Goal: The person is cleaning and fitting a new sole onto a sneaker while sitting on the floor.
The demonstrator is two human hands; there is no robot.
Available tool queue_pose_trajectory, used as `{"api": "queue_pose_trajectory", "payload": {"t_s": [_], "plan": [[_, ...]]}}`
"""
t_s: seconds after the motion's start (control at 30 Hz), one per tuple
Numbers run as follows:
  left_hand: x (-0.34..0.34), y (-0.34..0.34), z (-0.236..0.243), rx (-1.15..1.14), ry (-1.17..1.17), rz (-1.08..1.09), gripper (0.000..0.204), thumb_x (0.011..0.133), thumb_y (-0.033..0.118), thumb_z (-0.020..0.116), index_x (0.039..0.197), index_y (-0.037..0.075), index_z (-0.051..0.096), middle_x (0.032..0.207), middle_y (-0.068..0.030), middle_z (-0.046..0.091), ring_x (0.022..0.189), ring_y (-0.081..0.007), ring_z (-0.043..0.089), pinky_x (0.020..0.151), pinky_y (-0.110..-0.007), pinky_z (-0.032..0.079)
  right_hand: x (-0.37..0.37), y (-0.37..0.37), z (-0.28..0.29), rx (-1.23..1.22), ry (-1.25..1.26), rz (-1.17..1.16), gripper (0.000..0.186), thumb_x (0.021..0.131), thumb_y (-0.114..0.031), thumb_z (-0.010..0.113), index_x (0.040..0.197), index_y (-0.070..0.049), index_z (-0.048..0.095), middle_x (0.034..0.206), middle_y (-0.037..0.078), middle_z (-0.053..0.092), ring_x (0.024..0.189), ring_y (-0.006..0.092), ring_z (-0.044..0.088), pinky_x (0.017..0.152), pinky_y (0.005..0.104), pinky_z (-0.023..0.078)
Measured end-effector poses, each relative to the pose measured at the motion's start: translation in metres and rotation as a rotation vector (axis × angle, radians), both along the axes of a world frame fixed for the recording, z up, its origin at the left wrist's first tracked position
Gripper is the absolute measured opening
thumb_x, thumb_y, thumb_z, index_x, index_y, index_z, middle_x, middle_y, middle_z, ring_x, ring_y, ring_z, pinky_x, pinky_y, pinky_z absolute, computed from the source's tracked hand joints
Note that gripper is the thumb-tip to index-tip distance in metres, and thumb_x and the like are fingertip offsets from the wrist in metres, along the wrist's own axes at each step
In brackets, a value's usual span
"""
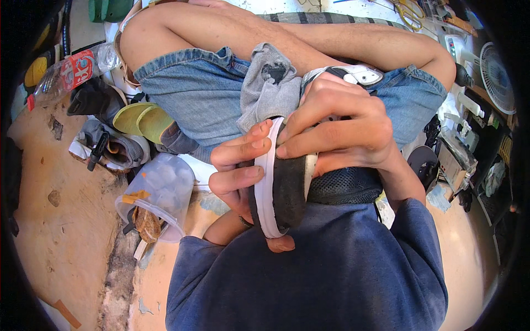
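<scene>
A dark shoe with a white sole band point(266, 190) is held up in front of my chest, between both hands. My left hand point(238, 174) wraps round it from the left, fingertips on the white band and the thumb tip showing below. From the right, my right hand point(345, 124) presses its fingertips on the shoe's upper end, beside the band. Both hands are closed on the shoe. A grey cloth point(270, 91) with a dark stain lies on my lap just beyond it. Behind my right hand shows a white item with dark patches point(361, 74), partly hidden.
At left, a translucent plastic tub point(185, 190) lies tipped, a brown lump point(146, 223) at its mouth. Beyond it are a grey shoe point(124, 149), yellow-green soles point(144, 122) and a red-labelled plastic bottle point(55, 80). A fan point(497, 77) stands at far right among clutter.
</scene>
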State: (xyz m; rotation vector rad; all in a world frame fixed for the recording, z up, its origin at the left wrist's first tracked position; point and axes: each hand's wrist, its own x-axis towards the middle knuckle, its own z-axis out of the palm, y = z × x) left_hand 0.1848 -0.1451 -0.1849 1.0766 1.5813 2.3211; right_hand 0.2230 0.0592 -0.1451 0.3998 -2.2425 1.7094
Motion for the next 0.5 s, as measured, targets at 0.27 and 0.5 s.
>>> {"api": "queue_pose_trajectory", "payload": {"t_s": [0.27, 0.5], "plan": [[0.0, -0.006, -0.027, 0.045, 0.116, -0.011, 0.104, 0.053, 0.079, 0.081, 0.12, 0.009, 0.045, 0.119, -0.0209, 0.052, 0.115, -0.0393, 0.057, 0.105, -0.054, 0.047, 0.001, -0.003, -0.001, -0.138, -0.046, -0.032, 0.034, 0.074, -0.03, 0.082, 0.089, 0.0, 0.077, 0.083, 0.006, 0.067, 0.077, 0.0187, 0.063, 0.066, 0.0316, 0.048], [-0.001, -0.009, -0.019, -0.015, 0.11, -0.054, 0.101, 0.056, 0.078, 0.08, 0.121, 0.009, 0.045, 0.121, -0.021, 0.052, 0.117, -0.0413, 0.055, 0.106, -0.054, 0.045, -0.003, 0.005, -0.003, -0.106, 0.028, 0.037, 0.034, 0.074, -0.03, 0.081, 0.088, 0.001, 0.077, 0.082, 0.007, 0.068, 0.074, 0.0183, 0.061, 0.065, 0.0327, 0.046]]}}
